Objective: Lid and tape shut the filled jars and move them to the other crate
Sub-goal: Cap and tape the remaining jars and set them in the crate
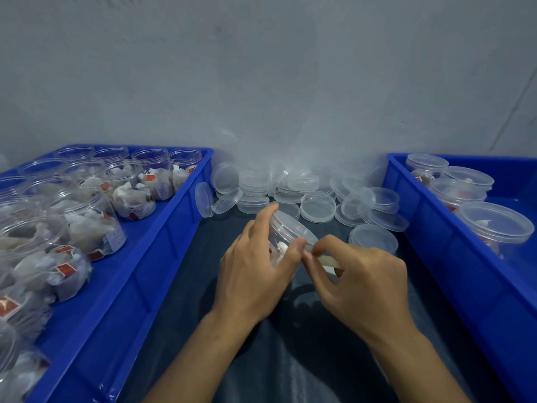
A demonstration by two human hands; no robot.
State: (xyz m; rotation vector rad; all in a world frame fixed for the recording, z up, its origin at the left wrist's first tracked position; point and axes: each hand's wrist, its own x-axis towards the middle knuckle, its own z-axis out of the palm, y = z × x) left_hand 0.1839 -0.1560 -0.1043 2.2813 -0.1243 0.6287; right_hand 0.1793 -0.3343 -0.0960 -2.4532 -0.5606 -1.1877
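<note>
Two hands (255,274) (360,283) on one lidded jar (286,228), two blue crates (162,242) (436,228)

Left hand (255,269) gripping lidded jar (286,237), right hand (360,277) pinching tape (327,260)

- The two blue moulded-plastic crates, left (162,228) and right (430,228), have smooth, glossy walls that catch the light.
- The clear plastic jar with a lid (286,228), midway between the crates, is glossy and see-through.
- The heap of round clear plastic lids (316,205) behind that jar looks thin, smooth and shiny.
- The white pouches with red paper tags (69,269) in the left crate's jars look matt, like fine cloth or paper.
- The dark sheet (305,359) under the jar has a faint sheen and creases.
- The grey wall (261,82) behind the lids is matt.
</note>
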